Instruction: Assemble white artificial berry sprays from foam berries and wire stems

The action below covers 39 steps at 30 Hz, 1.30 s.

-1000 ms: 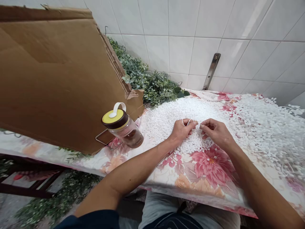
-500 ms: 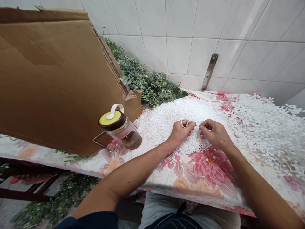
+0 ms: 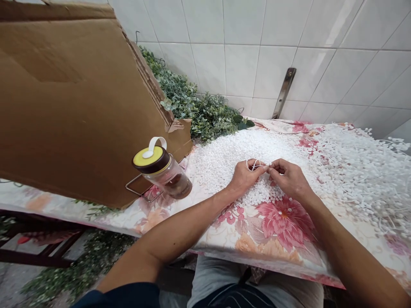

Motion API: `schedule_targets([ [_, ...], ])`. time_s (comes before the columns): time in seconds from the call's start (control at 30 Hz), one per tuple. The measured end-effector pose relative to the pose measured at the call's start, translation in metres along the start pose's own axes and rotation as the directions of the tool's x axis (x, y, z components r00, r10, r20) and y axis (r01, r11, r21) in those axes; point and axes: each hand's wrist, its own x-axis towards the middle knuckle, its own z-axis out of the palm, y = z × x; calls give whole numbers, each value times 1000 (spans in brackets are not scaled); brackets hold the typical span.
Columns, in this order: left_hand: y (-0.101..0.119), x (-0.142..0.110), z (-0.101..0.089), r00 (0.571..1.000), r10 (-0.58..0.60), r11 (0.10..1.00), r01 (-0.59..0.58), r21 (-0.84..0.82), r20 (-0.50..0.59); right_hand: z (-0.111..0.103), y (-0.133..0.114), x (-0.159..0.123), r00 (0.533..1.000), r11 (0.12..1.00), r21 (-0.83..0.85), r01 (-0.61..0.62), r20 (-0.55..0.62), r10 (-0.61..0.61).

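My left hand [image 3: 245, 176] is closed in a pinch on a thin white stem [image 3: 255, 164], whose strands loop over its fingers. Fingertip to fingertip with it, my right hand [image 3: 287, 176] is pinched too; what sits between its fingers is too small to make out. Both hands are over a heap of small white beads [image 3: 221, 160] spread on the flowered tablecloth [image 3: 279, 231]. To the right lies a pile of white branching stems [image 3: 362, 171] with bead-like tips.
A big cardboard box [image 3: 73, 111] stands at the left. In front of it is a clear bottle [image 3: 170, 177] with a yellow and brown lid. Green artificial foliage [image 3: 199, 107] lies behind, by the tiled wall [image 3: 244, 64]. A metal bracket [image 3: 285, 93] leans against the tiles.
My hands have come together: the left fingertips moved slightly right and now meet the right ones, where there was a small gap before.
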Motion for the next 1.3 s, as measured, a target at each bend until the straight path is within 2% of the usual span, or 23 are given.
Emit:
schedule_targets([
  [0.2, 2, 0, -1, 999, 34, 999, -33, 29, -42, 0, -4, -2, 1000, 1000, 16, -12, -3, 12],
  [0.43, 2, 1, -3, 999, -4, 1000, 4, 3, -46, 0, -6, -2, 997, 995, 98, -33, 77, 25],
  [0.7, 0, 3, -2, 998, 20, 999, -18, 39, -54, 1, -6, -2, 999, 993, 117, -19, 37, 15],
  [0.97, 3, 1, -4, 998, -51, 995, 55, -85, 39, 1, -2, 0, 998, 992, 115, -60, 42, 55],
  [1.3, 5, 2, -2, 1000, 27, 1000, -27, -13, -9, 6, 0, -2, 1000, 999, 53, 0, -22, 1],
])
